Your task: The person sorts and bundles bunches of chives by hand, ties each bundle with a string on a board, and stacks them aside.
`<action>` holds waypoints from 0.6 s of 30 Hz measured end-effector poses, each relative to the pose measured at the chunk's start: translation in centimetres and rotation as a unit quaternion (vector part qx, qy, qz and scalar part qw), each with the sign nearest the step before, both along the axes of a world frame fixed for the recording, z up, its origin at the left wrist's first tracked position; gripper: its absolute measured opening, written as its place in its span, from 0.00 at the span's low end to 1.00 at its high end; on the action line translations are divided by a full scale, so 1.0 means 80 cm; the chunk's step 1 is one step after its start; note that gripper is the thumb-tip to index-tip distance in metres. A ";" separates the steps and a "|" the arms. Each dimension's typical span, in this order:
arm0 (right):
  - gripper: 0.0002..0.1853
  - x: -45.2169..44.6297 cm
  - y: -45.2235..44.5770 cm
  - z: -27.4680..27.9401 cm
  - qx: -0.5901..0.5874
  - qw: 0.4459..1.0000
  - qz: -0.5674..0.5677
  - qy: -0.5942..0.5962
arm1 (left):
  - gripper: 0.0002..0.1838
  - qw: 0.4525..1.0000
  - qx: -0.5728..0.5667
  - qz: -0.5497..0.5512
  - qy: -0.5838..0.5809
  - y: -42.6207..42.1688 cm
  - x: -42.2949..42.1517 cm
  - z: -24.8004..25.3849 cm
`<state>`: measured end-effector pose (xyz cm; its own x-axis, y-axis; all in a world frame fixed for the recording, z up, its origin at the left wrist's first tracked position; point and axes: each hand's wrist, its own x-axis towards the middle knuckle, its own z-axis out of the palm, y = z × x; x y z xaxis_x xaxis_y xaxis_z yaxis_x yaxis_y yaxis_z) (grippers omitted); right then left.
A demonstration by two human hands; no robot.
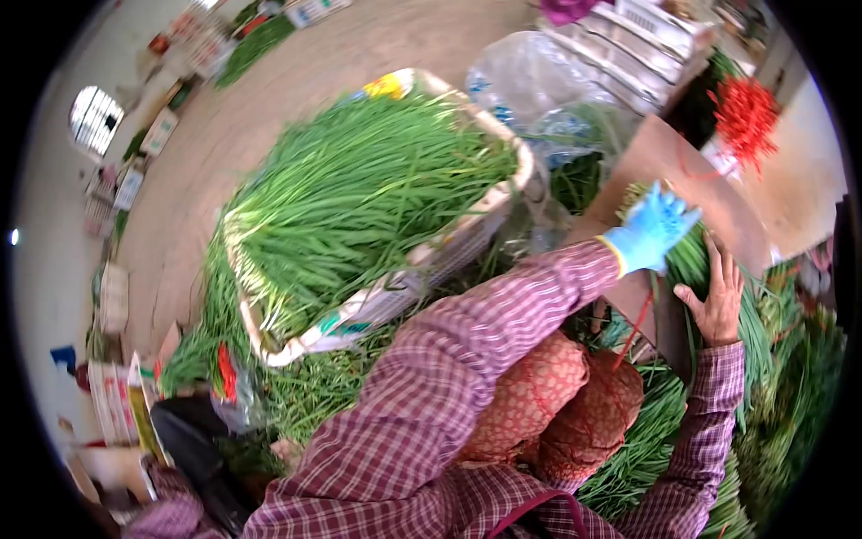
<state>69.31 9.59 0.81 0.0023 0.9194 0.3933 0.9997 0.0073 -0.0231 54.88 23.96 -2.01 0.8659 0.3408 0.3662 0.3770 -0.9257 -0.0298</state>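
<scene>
A bunch of green garlic chives (688, 259) lies on a slanted brown board (660, 148), its pale ends pointing up and left. My left hand (648, 232), in a blue glove, rests over the bunch near those ends with its fingers spread. Bare and flat, my right hand (718, 301) touches the leaf side of the same bunch, fingers stretched out and thumb apart. A red strand (636, 328) hangs below the board. Part of the bunch is hidden under the glove.
A large crate (395, 287) heaped with garlic chives stands to the left. Clear plastic bags (539, 76) and stacked white crates (628, 45) are behind. Red ties (743, 121) hang at the upper right. Loose chives (646, 436) lie around my patterned-fabric knees (530, 391).
</scene>
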 end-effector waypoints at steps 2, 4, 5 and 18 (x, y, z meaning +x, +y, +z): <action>0.46 0.011 0.016 -0.017 0.033 0.998 -0.018 -0.043 | 0.61 1.000 -0.017 -0.002 -0.007 0.013 0.017 -0.010; 0.41 0.037 0.031 -0.022 0.038 0.996 -0.024 -0.078 | 0.60 0.999 -0.043 0.025 0.020 0.014 0.024 0.000; 0.41 0.046 0.034 -0.032 0.044 0.993 -0.039 -0.102 | 0.60 0.999 -0.033 0.031 0.016 0.012 0.028 -0.003; 0.37 0.012 0.024 0.038 0.031 0.999 0.018 -0.015 | 0.41 0.940 -0.104 0.026 -0.325 -0.011 -0.246 0.063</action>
<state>70.29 11.48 3.86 -0.0435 0.8923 0.4493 0.9990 0.0448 0.0078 35.17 23.05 3.05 0.4633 0.4991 0.7323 0.2982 -0.8659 0.4016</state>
